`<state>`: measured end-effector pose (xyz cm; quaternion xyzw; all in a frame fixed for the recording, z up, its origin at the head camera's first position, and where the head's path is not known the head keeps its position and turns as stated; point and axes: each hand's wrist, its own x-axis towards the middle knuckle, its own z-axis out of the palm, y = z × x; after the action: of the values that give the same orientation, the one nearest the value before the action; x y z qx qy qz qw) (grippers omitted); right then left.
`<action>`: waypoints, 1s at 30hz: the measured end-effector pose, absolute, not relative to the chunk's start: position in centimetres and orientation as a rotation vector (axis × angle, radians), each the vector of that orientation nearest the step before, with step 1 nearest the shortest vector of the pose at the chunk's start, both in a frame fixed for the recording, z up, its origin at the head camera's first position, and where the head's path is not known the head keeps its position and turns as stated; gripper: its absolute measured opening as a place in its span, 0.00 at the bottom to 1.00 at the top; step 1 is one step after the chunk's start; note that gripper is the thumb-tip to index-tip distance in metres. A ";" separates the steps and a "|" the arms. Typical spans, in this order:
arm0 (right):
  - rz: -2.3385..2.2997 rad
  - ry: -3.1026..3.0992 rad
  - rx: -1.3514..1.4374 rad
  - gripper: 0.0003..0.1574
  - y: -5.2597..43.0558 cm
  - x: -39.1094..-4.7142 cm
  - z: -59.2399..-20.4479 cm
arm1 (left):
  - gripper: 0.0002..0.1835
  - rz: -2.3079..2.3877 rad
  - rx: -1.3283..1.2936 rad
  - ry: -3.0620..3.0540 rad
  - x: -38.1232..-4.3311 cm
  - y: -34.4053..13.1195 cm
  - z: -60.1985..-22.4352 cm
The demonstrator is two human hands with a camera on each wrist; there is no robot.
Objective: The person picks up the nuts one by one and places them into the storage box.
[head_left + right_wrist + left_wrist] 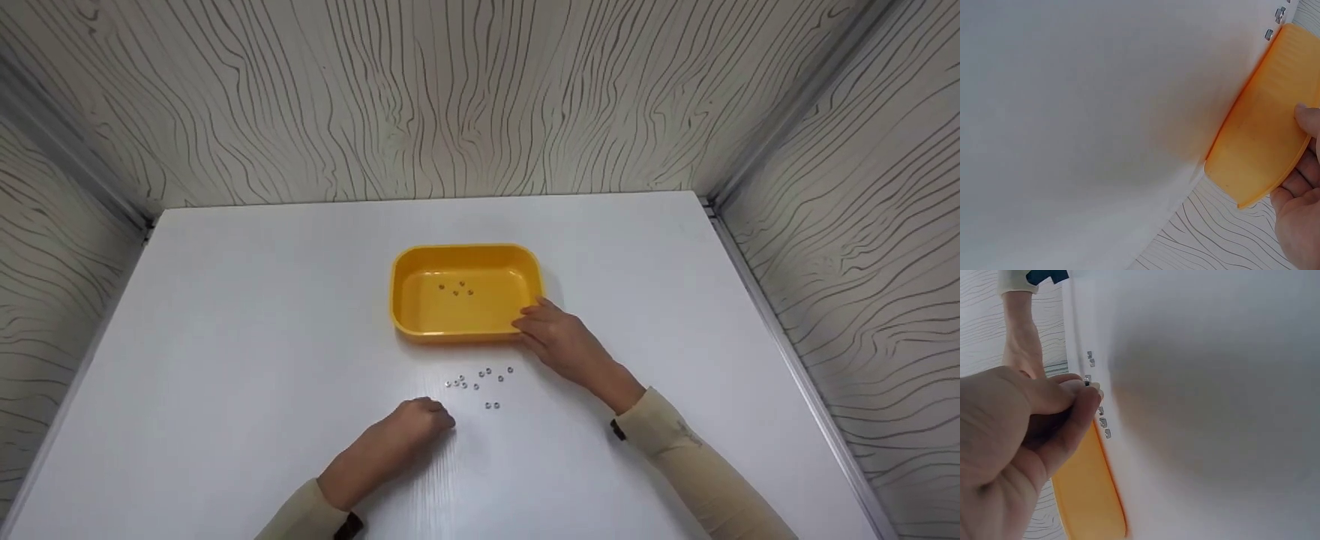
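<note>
A yellow plastic bin (466, 337) stands on the white table, with several small metal nuts (462, 283) on its floor. My right hand (562, 341) grips its near right corner, thumb (1307, 119) on the outer wall and fingers over the rim. More small nuts (481, 374) lie loose in front of the bin. Just left of and nearer than these, my left hand (409, 431) is low over the table. In the left wrist view, the left thumb and forefinger pinch a small nut (1087, 383), mostly hidden by the fingertips.
The white table (247, 315) reaches back to a wall panel (420, 97) with a wood-grain pattern. More patterned panels (885, 225) flank the table on both sides. Two nuts (492, 406) lie apart from the others, nearer the person.
</note>
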<state>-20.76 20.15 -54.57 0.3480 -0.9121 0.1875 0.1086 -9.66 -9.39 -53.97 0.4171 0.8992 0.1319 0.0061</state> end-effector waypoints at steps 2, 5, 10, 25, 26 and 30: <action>0.557 -2.685 1.020 0.14 20.1 -20.8 -54.5 | 0.11 0.588 1.229 2.772 -10.0 -9.3 -53.8; 0.547 -2.697 1.012 0.14 20.2 -20.8 -54.4 | 0.09 0.842 1.074 2.697 -10.5 -9.2 -53.5; 0.513 -2.700 1.002 0.15 20.2 -20.9 -54.3 | 0.09 1.101 0.914 2.617 -11.3 -9.2 -53.1; 0.529 -2.680 1.034 0.15 20.3 -20.8 -54.6 | 0.08 1.610 0.560 2.400 -13.0 -9.5 -51.1; 0.530 -2.683 1.031 0.15 20.3 -20.8 -54.6 | 0.08 1.630 0.538 2.401 -13.3 -9.6 -51.0; 0.542 -2.674 1.042 0.15 20.2 -20.7 -54.6 | 0.08 1.722 0.409 2.383 -14.5 -9.9 -50.2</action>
<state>-20.74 20.19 -54.58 0.3547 -0.9099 0.1846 0.1104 -14.46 -9.88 -50.18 0.1374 0.7997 0.5780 0.0865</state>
